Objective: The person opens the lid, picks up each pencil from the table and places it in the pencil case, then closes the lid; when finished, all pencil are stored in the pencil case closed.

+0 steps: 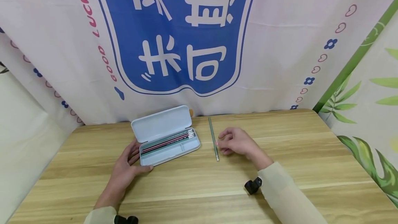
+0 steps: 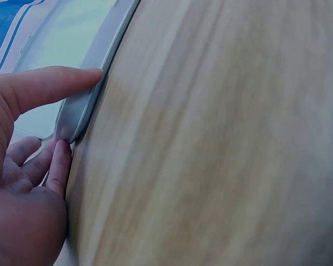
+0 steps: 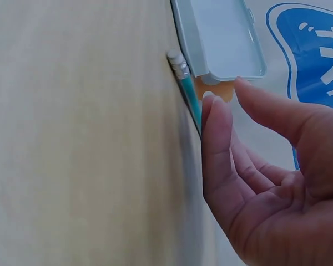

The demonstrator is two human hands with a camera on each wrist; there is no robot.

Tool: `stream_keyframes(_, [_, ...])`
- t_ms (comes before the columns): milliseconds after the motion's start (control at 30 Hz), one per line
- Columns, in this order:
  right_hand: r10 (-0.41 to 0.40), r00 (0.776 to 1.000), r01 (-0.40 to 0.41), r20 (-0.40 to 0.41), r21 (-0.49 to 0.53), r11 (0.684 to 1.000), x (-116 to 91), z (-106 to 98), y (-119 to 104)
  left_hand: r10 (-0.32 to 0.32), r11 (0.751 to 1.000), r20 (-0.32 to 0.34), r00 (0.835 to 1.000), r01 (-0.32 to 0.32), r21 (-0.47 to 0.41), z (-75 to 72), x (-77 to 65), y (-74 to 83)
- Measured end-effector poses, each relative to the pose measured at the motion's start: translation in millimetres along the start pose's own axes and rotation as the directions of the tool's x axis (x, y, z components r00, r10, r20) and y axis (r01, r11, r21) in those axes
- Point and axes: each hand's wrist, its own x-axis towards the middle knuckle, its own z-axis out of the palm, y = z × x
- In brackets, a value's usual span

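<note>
A light blue pencil case [image 1: 169, 155] lies with its lid [image 1: 161, 124] raised behind it; several pencils [image 1: 168, 141], dark green and striped, rest in its back part. My left hand [image 1: 122, 172] holds the case at its left end, thumb along the front edge and fingers against the side. In the left wrist view the thumb [image 2: 55, 86] touches the rim. One green pencil [image 1: 213, 137] with a white eraser lies on the table right of the case. Just right of it is my right hand [image 1: 237, 142], with a gap between thumb and index finger in the right wrist view.
The wooden table [image 1: 186, 189] ends at a hanging cloth [image 1: 273, 61] printed with a blue sign. An orange spot [image 1: 191, 113] shows behind the case's lid. A dark wrist camera [image 1: 253, 185] sits at the right sleeve.
</note>
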Motion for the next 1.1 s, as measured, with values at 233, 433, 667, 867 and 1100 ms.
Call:
stream_keyframes(233, [0.015,1.000,-0.015,0.013,-0.024,1.000,-1.3,1.5,5.4,0.004,1.000,-0.002,1.000,-0.004,0.000,1.1,-1.5,2.2])
stream_keyframes(433, [0.002,1.000,-0.003,-0.008,-0.068,0.998,-1.5,5.4,6.0,0.013,1.000,-0.003,1.000,-0.013,-0.011,1.1,-2.4,3.1])
stream_keyframes(667, [-0.017,0.999,0.009,-0.046,-0.151,0.988,-0.1,10.4,6.2,0.009,1.000,-0.004,1.000,-0.009,-0.007,1.2,-1.8,3.3])
stream_keyframes(867, [-0.053,0.996,0.035,-0.069,-0.242,0.970,-2.0,15.1,3.1,0.003,1.000,-0.005,1.000,-0.003,-0.002,0.9,-2.0,3.6])
stream_keyframes(1100, [0.010,0.994,-0.035,-0.108,-0.229,0.973,-6.0,19.7,-0.9,0.000,1.000,-0.002,1.000,0.000,0.007,0.8,-1.6,2.8])
